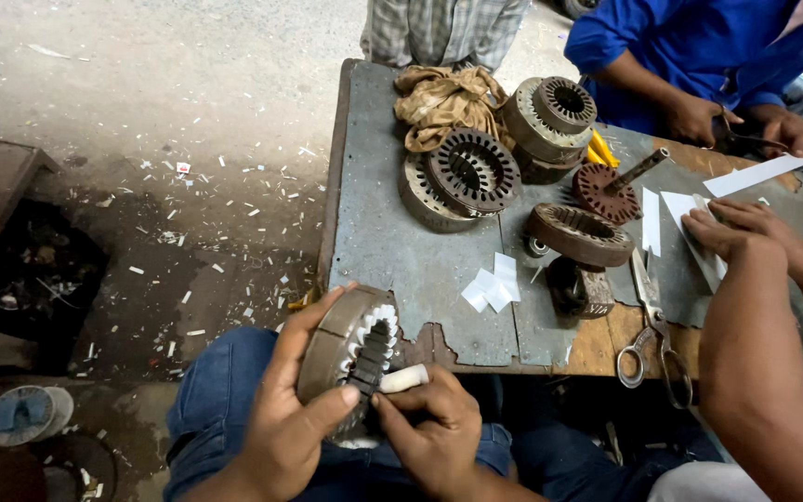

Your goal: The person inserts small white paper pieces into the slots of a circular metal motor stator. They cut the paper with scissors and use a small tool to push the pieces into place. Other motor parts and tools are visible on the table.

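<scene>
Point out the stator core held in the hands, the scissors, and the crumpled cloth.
stator core [332, 342], head view, on its outer metal band.
scissors [651, 316], head view, near the pivot.
crumpled cloth [446, 102], head view, on its folded middle.

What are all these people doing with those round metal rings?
The person wearing the camera holds a slotted metal ring, a motor stator core, in the left hand, over the lap. The right hand pinches a small white roll against its slots, some already lined white. More stator cores lie on the worn table with scissors. Another person's hands press white paper strips, and a person in blue works behind.
</scene>
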